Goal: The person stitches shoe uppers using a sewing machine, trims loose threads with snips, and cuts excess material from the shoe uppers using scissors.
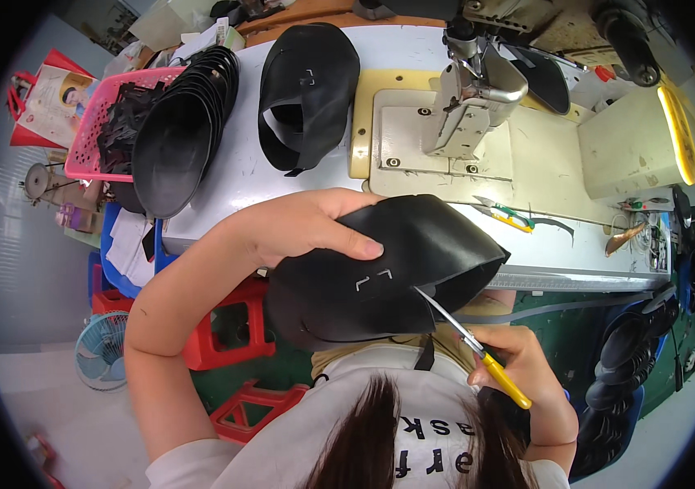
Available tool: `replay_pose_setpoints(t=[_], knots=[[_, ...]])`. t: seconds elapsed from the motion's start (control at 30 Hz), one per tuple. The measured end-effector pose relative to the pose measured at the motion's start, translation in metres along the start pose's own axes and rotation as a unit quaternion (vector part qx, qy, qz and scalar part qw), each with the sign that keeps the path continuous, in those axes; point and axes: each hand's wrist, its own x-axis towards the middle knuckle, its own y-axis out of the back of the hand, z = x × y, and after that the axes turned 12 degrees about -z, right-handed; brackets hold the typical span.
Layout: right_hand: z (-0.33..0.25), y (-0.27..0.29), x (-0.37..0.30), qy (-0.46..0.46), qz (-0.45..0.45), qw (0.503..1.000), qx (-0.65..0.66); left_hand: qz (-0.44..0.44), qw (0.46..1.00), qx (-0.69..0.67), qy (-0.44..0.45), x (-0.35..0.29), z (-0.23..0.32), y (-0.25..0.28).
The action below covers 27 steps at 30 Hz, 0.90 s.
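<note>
A curved black leather-like piece, with two small white corner marks, is held over my lap at the table's front edge. My left hand grips it from above, thumb pressed on its outer face and the other fingers out of sight behind it. My right hand is closed round yellow-handled scissors. Their silver blades point up and left, the tip at the slit-like opening in the piece's lower side. I cannot tell whether the blades touch the material. A narrow black strip hangs below the piece.
A similar black piece lies on the white table, left of a sewing machine. Stacked black shells lean by a pink basket of scraps. Yellow-and-green snips rest right. Red stools stand below left.
</note>
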Motion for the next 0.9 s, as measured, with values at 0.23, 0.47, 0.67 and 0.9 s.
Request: replay_pose_setpoints(t=[0.23,0.47,0.67,0.9], knots=[[0.001,0.014,-0.004,0.007,-0.03,0.997,-0.064,-0.003,0.998,0.063,0.015,0.008,-0.004,0.007],[-0.032,0.027,-0.005,0.008,-0.066,0.983,-0.169,-0.073,0.99,0.102,0.06,0.021,-0.002,0.011],[-0.05,0.031,-0.002,0.004,-0.092,0.968,-0.233,-0.114,0.978,0.156,0.076,0.033,0.005,0.01],[-0.058,0.033,-0.001,-0.073,-0.142,0.946,-0.284,-0.189,0.966,0.153,0.086,0.046,-0.001,0.008]])
